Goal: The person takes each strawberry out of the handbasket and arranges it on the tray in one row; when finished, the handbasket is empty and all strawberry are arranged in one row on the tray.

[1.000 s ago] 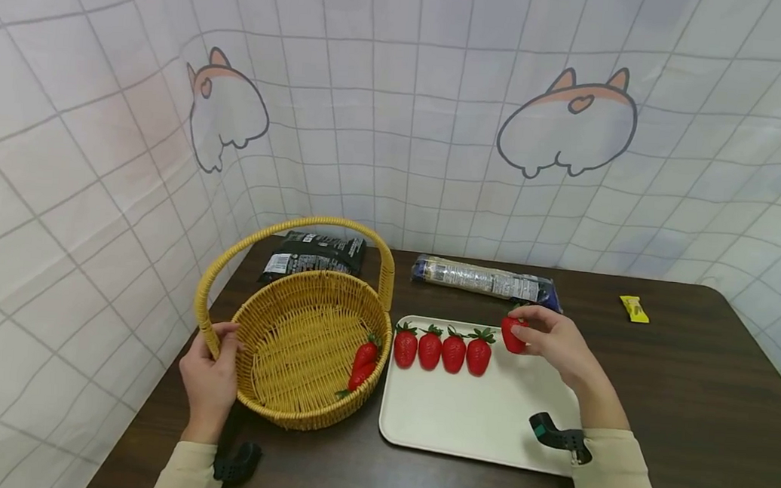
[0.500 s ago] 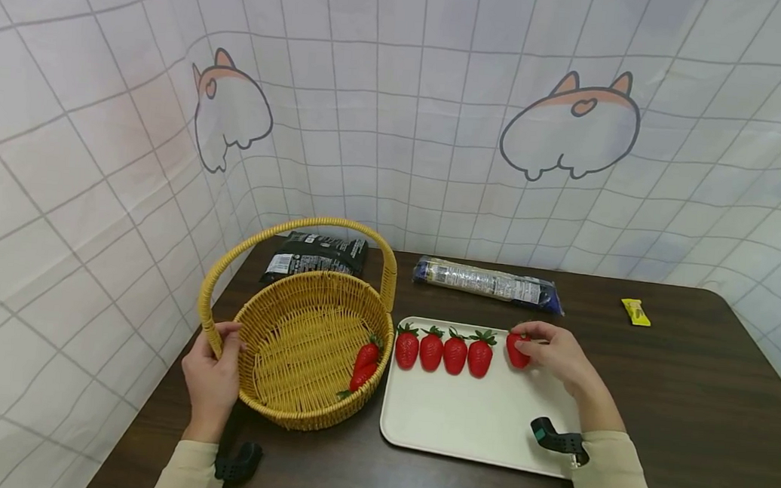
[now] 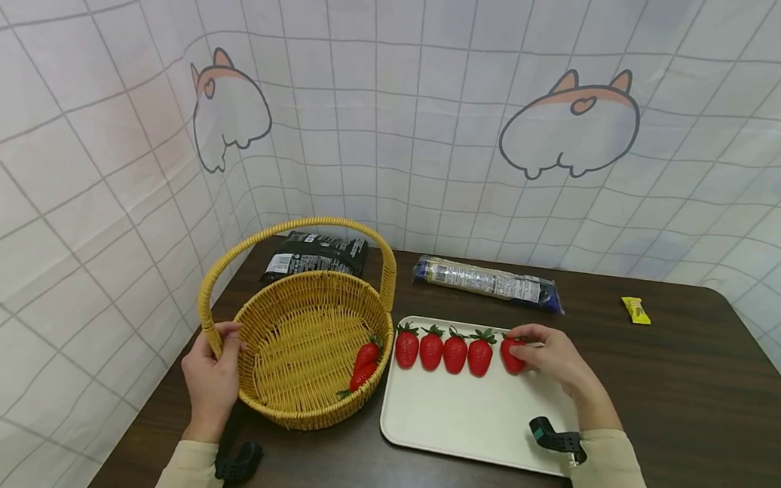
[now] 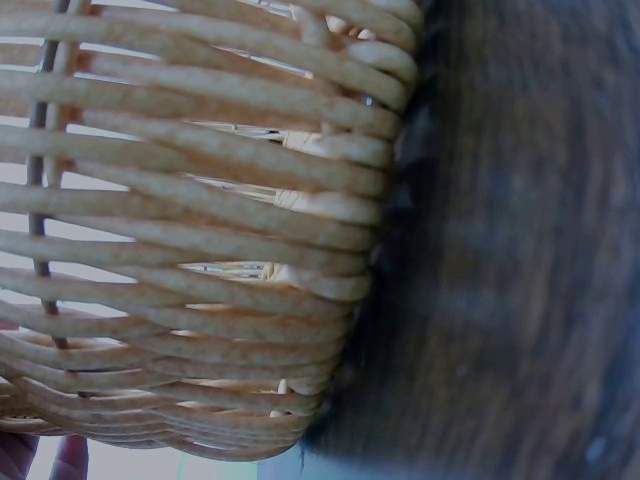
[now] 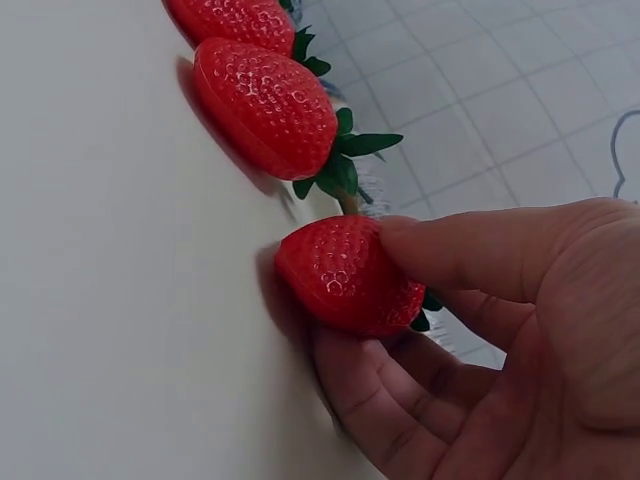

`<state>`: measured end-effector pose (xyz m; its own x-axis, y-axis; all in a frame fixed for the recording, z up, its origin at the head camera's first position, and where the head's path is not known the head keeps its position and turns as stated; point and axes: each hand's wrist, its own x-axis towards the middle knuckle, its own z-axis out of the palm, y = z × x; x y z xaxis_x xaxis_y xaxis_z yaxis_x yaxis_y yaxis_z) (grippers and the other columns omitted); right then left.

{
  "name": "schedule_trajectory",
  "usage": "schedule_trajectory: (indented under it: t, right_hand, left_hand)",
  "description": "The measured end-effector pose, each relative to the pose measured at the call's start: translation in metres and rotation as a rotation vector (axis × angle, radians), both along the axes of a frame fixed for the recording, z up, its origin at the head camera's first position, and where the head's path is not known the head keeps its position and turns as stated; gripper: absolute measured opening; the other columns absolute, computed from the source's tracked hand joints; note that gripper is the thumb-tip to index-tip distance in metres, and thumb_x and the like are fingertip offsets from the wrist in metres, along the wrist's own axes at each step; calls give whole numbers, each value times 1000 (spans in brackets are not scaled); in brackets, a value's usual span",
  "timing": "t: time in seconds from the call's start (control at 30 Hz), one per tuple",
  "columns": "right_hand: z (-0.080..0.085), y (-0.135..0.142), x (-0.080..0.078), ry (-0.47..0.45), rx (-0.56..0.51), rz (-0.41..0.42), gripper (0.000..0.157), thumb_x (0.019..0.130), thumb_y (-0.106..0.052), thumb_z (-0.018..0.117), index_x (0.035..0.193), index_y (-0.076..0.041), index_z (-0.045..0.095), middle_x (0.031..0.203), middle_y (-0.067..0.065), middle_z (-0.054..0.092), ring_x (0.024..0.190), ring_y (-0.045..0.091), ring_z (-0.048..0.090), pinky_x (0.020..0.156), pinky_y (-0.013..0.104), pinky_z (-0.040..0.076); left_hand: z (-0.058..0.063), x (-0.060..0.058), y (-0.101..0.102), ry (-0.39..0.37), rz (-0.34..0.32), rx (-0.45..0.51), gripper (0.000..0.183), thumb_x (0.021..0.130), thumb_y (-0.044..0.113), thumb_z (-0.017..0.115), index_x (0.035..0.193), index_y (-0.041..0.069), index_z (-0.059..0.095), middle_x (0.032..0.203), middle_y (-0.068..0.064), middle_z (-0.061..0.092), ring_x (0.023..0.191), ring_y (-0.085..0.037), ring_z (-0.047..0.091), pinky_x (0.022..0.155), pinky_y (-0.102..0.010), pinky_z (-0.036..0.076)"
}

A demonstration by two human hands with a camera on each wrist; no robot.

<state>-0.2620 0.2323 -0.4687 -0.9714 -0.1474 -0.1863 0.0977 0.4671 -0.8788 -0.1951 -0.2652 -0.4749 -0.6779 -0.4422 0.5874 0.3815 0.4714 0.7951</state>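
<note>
My right hand (image 3: 553,355) pinches a red strawberry (image 5: 345,275) between thumb and fingers, right at the surface of the white tray (image 3: 466,423). To its left, several more strawberries (image 3: 454,353) lie in a row along the tray's back edge, green leaves toward the back. My left hand (image 3: 213,371) grips the yellow wicker basket (image 3: 309,344) at its left side, where the tall handle meets the rim. Inside the basket, at its right, lie strawberries (image 3: 365,363). The left wrist view is filled mostly by the basket's woven wall (image 4: 200,220), with only fingertips showing low at the left.
Behind the basket lies a black printed bag (image 3: 315,254). A long clear-and-blue package (image 3: 490,281) lies behind the tray, and a small yellow packet (image 3: 635,310) sits at the back right of the dark wooden table (image 3: 705,417). A white gridded curtain (image 3: 430,164) hangs behind.
My right hand has lowered the strawberry onto the tray's back edge area and then shifted it slightly left, toward the row. My left hand and the basket stay in place.
</note>
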Motion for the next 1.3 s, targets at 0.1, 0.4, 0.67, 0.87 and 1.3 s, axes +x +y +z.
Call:
schedule_trajectory:
  t: [0.1, 0.4, 0.67, 0.87, 1.3]
  right_hand:
    - [0, 0, 0, 2, 13, 11, 37, 93, -17, 66, 126, 0, 60, 113, 20, 63, 85, 25, 62, 70, 35, 52]
    - [-1, 4, 0, 0, 0, 78, 42, 88, -14, 72, 124, 3, 60, 109, 18, 62, 85, 22, 63, 73, 34, 55]
    - [-1, 1, 0, -16, 8, 71, 40, 88, -15, 71, 124, 0, 60, 110, 16, 62, 87, 23, 64, 74, 35, 55]
    - [-2, -2, -1, -12, 27, 66, 40, 88, -17, 72, 123, -2, 61, 111, 15, 63, 87, 22, 64, 75, 36, 56]
    - [-1, 3, -1, -21, 15, 87, 43, 90, -19, 70, 127, -2, 59, 117, 18, 63, 92, 24, 65, 76, 36, 54]
  left_hand:
    - [0, 0, 0, -3, 4, 6, 12, 96, 2, 59, 99, 1, 71, 70, 2, 63, 62, -18, 59, 48, -19, 37]
    - [0, 1, 1, -7, 14, -3, 12, 95, 2, 60, 98, 0, 71, 69, -2, 63, 61, -18, 59, 47, -19, 37]
    - [1, 1, 1, -16, 15, -5, 12, 96, 3, 59, 98, 0, 70, 70, -2, 63, 60, -17, 58, 47, -19, 36]
    - [1, 0, 1, -11, 18, -10, 12, 96, 2, 59, 98, -2, 70, 69, -1, 63, 60, -18, 58, 47, -19, 36]
    - [2, 0, 1, -2, 6, -10, 12, 95, 1, 59, 98, -2, 70, 69, -1, 63, 61, -19, 59, 46, -19, 36]
